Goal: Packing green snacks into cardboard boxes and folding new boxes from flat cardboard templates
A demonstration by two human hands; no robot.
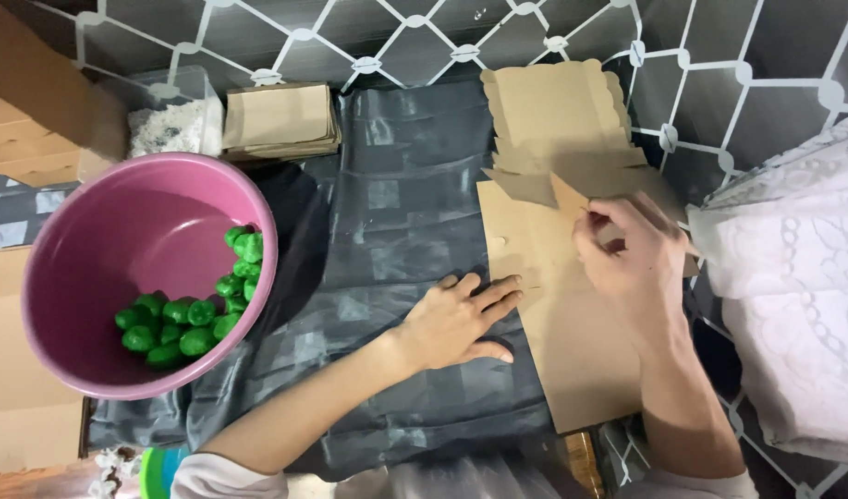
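A flat brown cardboard cut-out [572,342] lies on a grey plastic sheet [396,212]. My left hand [461,319] rests flat beside the cut-out, fingers spread and fingertips touching its left edge. My right hand [627,254] pinches a flap [567,196] of the cardboard near its upper part, between thumb and fingers. More scalloped-edged cardboard pieces [553,106] lie just beyond it.
A pink plastic bowl [91,231] at the left holds several small green wrapped items [197,310]. Behind it stand a clear tub [170,115] and a stack of brown paper pieces [280,120]. Cardboard boxes [26,120] line the left edge; white lace fabric [793,296] lies at the right.
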